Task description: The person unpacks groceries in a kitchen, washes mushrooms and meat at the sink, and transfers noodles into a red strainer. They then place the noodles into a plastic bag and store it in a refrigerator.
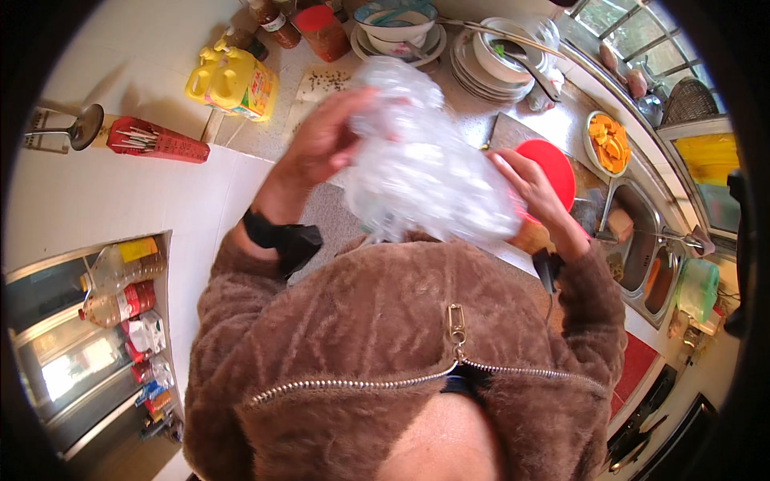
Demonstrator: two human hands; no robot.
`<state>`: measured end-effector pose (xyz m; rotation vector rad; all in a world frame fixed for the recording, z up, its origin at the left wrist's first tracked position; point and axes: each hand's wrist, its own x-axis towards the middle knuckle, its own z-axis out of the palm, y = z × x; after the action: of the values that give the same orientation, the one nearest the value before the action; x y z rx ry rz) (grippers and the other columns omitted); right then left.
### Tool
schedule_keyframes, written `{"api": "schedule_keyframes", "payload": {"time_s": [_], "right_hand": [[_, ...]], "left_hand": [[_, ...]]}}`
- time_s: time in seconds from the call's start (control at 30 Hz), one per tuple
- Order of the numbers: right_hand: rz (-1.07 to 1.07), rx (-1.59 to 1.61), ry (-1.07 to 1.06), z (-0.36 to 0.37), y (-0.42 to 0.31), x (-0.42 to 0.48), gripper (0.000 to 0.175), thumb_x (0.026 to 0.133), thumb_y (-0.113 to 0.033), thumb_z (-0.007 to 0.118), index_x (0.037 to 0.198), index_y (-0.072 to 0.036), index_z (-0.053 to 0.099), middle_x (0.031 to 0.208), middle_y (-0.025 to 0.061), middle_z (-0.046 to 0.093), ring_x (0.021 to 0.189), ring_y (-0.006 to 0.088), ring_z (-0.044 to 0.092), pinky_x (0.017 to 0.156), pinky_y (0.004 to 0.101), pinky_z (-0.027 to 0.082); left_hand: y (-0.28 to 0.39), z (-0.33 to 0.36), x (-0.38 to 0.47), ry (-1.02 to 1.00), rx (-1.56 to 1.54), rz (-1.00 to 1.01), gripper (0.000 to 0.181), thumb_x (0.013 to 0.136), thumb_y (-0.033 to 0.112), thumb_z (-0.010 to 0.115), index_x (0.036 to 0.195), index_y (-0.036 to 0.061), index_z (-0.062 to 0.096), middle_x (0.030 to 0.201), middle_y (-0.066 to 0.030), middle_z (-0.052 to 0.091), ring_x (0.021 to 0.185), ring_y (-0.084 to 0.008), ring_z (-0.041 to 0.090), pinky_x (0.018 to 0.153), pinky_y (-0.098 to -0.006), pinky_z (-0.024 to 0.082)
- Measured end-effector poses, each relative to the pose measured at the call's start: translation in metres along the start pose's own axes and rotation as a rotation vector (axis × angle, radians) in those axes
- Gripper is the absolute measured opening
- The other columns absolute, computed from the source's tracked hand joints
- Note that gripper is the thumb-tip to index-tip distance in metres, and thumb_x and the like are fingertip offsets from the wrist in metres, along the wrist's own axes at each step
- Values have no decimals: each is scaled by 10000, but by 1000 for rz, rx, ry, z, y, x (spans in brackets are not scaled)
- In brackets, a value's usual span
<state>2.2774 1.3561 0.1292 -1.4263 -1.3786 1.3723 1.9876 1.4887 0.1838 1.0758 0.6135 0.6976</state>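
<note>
Between my two hands is a large crumpled clear plastic bag (pixel 427 162), blurred in places. My left hand (pixel 328 135) is at its upper left side, the fingers curled against the plastic and partly blurred. At the bag's right edge is my right hand (pixel 529 180), its fingers on the plastic, with part of the hand hidden behind it. Just beyond my right hand lies a round red plastic item (pixel 550 171), beside a dark board (pixel 511 133). Whether the bag holds anything cannot be told.
Stacked plates (pixel 481 78) and bowls (pixel 394 36) stand at the counter's back, near yellow jugs (pixel 234 81) and a red-lidded jar (pixel 325 36). A bowl of cut orange pieces (pixel 607 144) is at right, above the steel sink (pixel 631 228). A red utensil holder (pixel 159 141) is at left.
</note>
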Motion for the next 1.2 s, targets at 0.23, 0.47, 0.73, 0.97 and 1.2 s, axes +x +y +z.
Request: {"api": "schedule_keyframes", "payload": {"time_s": [0.23,0.47,0.73,0.97,1.2], "right_hand": [[-79,782,329,114,-65,14,575,942,-212,576,1442,-39,350,1220,129,607,1052,232,624,877,331,521],[187,383,390,76,-91,88,699,812,-185,740,1395,0,400,1183,140,626,1046,223,632,918,345,503],[63,4,420,34,-126,79,413,911,-225,652,1267,-35,567,1182,76,625,1045,137,610,887,260,494],[65,82,314,29,-150,43,577,816,-415,743,1246,-59,596,1186,78,624,1073,162,602,933,278,473],[193,-218,91,30,-155,19,819,724,-400,835,1366,-29,487,1325,152,544,1203,262,539,1046,361,406]], "left_hand": [[4,1,19,-678,75,-320,309,1022,362,454,1063,69,544,950,-124,714,508,-63,571,420,-170,393],[50,-100,30,-481,-52,-102,341,1003,351,494,1151,71,621,760,-54,666,481,-43,456,438,-171,322],[86,-147,83,-64,-112,306,335,993,341,509,1137,63,628,823,-33,653,518,-47,433,468,-177,316],[84,-170,92,-130,-189,333,325,990,329,512,1134,61,627,850,-38,655,537,-55,437,485,-186,324],[80,-170,84,-212,-246,324,316,987,316,515,1131,59,627,877,-43,656,557,-63,441,503,-196,332]]}}
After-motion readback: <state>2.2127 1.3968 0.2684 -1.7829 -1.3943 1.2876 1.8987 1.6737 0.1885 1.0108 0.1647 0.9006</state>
